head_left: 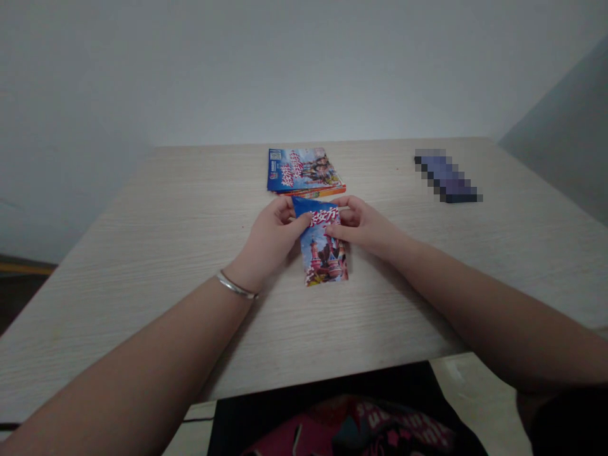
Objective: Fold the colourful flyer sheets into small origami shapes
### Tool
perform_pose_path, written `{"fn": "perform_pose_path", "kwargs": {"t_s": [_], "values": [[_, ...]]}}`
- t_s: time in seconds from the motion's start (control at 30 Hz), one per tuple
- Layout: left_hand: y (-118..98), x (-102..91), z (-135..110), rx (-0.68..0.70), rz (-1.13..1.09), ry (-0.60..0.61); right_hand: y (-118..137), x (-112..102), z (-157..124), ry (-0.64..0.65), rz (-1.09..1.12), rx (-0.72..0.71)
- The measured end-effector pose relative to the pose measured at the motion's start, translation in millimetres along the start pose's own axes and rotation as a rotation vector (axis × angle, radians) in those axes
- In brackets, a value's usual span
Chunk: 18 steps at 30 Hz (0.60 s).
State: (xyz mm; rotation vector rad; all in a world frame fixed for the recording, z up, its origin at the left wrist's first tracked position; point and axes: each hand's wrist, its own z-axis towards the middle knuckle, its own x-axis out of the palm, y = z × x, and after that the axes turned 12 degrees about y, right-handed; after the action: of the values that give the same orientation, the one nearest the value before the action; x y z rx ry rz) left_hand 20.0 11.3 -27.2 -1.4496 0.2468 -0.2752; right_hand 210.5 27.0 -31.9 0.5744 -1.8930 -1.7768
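A colourful printed leaflet (327, 256), folded narrow, is between my hands above the table. It shows red-and-white lettering and castle towers, and its blue upper edge runs at a slant. My left hand (273, 231) pinches the upper left side, thumb on the front face. Gripping the upper right side is my right hand (363, 227), its thumb also across the front. The other fingers are partly hidden behind the paper. Just beyond my hands lies a stack of similar leaflets (304, 171), unfolded, with orange edges showing underneath.
A dark phone-like object (446, 177), pixelated, lies at the table's back right. The pale wood-grain table (190, 209) meets a plain wall (304, 69) at its far edge. Patterned dark clothing (361, 424) shows below the near edge.
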Motion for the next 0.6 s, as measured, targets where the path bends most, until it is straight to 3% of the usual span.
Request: {"fn": "perform_pose_path", "kwargs": {"t_s": [0.1, 0.23, 0.4, 0.6], "values": [[6, -1.5, 3, 0.037, -0.073, -0.002, 1, 3, -2, 0.038, 0.008, -0.008], [11, -3.8, 2, 0.058, 0.020, -0.012, 7, -2, -3, 0.025, -0.043, -0.037], [-3, -0.8, -5, 0.127, 0.092, 0.093, 13, -9, -8, -0.030, -0.228, -0.126], [-4, -5.9, -5, 0.101, 0.119, 0.018, 12, -12, -12, -0.038, -0.353, -0.108]]}}
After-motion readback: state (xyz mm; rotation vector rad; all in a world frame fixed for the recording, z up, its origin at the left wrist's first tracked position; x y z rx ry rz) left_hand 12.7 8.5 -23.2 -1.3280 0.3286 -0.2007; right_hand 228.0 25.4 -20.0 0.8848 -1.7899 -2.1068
